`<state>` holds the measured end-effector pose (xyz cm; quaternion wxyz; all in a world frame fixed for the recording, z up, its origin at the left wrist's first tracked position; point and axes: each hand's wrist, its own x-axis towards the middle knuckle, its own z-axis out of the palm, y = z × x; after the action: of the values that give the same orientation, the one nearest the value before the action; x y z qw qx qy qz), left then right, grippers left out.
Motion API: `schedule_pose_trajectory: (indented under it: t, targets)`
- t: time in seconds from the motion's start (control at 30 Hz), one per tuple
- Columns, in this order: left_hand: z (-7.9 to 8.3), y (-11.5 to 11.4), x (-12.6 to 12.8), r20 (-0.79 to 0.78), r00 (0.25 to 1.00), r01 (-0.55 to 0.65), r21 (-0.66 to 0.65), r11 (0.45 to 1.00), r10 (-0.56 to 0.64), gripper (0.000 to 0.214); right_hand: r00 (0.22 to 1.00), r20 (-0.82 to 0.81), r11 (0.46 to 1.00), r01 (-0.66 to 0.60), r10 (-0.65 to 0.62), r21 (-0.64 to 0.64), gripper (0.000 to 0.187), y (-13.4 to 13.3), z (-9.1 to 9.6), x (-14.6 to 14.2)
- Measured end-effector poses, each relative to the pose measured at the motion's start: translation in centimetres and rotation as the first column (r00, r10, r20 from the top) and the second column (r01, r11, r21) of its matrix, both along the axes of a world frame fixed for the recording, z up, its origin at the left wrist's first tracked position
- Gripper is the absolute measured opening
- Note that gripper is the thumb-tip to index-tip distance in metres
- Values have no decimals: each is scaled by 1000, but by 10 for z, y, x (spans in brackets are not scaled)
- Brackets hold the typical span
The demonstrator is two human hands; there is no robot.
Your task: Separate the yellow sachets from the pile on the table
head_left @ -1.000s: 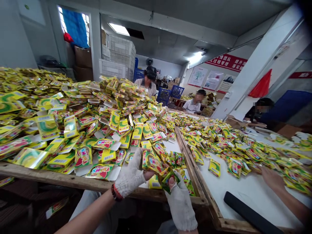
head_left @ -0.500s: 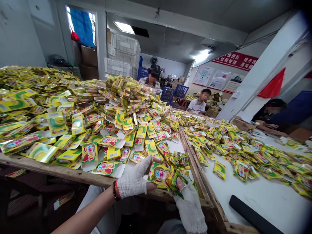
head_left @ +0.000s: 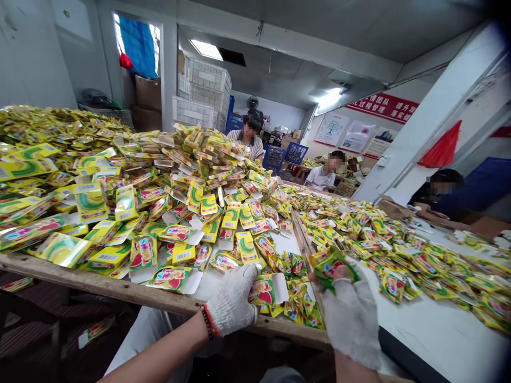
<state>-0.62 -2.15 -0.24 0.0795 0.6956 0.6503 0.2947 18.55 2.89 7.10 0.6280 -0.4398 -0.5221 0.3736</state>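
Right hand (head_left: pixel 351 314) with sachet (head_left: pixel 333 268) past rail (head_left: pixel 302 242)

Foil packets (head_left: pixel 142 252) yellow, green swirls, red hearts; glove (head_left: pixel 232 300) white speckled knit.

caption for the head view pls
White knit-gloved left hand beside a card-backed foil packet, gloved right hand holding a green-yellow foil sachet over heaped yellow packets on a wood-framed table

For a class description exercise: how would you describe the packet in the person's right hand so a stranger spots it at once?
Start at the big heap of yellow packets. At its near right corner is the person's right hand in a white knit glove. The small green-and-yellow packet it holds is raised above the table; its neighbours lie on it.
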Motion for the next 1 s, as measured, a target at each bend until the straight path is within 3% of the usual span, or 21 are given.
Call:
schedule_pose_trajectory:
  t: [0.07, 0.13, 0.27, 0.37, 0.6, 0.8, 0.9, 1.0]
  targets:
    - [-6, 2, 1, 37, 999, -4, -9, 1000, 4, 63, 995, -66, 995, -82, 79, -55, 35, -2, 3, -4]
    - [-8, 2, 0, 60, 998, 14, -5, 1000, -14, 65, 990, -23, 978, -138, 136, -158, 37, -7, -11, -10]
    - [-4, -3, -2, 11, 997, 76, 10, 997, -76, 67, 981, 147, 963, -86, 126, -257, 43, -17, -54, -14]
    - [0, -7, -2, -34, 994, 105, -2, 994, -105, 64, 961, 252, 964, -43, 111, -261, 47, -18, -69, -9]
    - [-1, -9, 1, -58, 997, 57, 6, 998, -57, 64, 853, 523, 1000, 18, -7, -16, 39, -17, -72, -4]
    - [1, -10, 3, -166, 981, 99, -43, 994, -105, 63, 676, 734, 998, -51, 70, -48, 38, -13, -82, 2]
    - [1, -10, 2, -206, 965, 153, -64, 986, -163, 67, 543, 838, 996, -28, -59, 88, 34, -13, -83, -4]
    - [-1, -10, 1, -198, 969, 138, -53, 989, -146, 67, 437, 871, 964, -29, -226, 265, 33, -14, -84, -12]
